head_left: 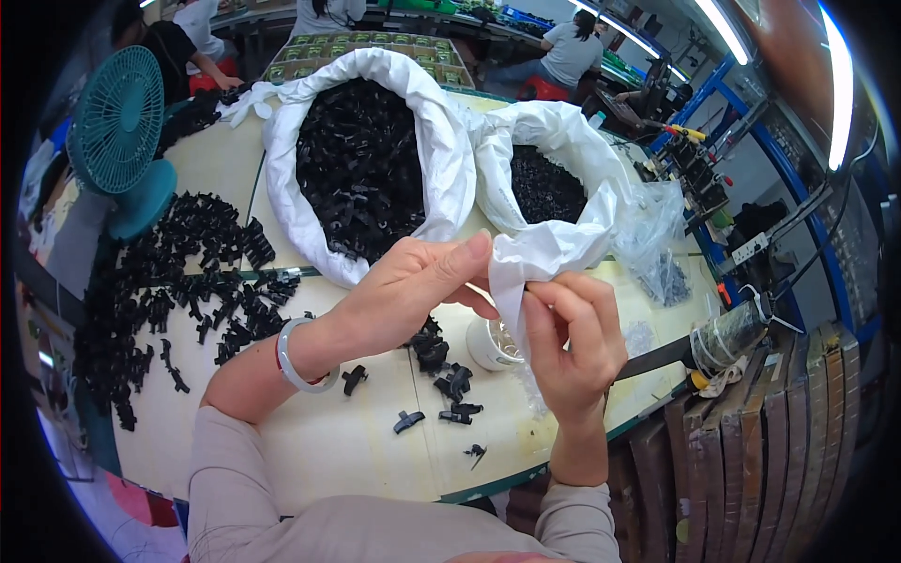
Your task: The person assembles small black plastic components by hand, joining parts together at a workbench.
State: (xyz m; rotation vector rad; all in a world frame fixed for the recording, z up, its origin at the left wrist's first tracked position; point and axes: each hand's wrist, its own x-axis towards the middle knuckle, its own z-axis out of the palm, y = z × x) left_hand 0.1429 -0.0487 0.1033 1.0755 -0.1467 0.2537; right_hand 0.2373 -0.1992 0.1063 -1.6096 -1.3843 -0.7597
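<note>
Between my hands hangs a fold of the rim of the smaller white sack, which holds small black parts. My right hand pinches the fold between thumb and curled fingers. On its other side, my left hand is closed at the fold's edge, with its thumb at the top; its fingertips are partly hidden behind the cloth. A white cup stands behind the hands, partly covered. Loose black plastic clips lie on the table below my left hand.
A larger white sack full of black parts stands left of the smaller one. Black parts are heaped beside a green fan. A clear plastic bag lies right. Brown boards stand beyond the table's right edge. People sit behind.
</note>
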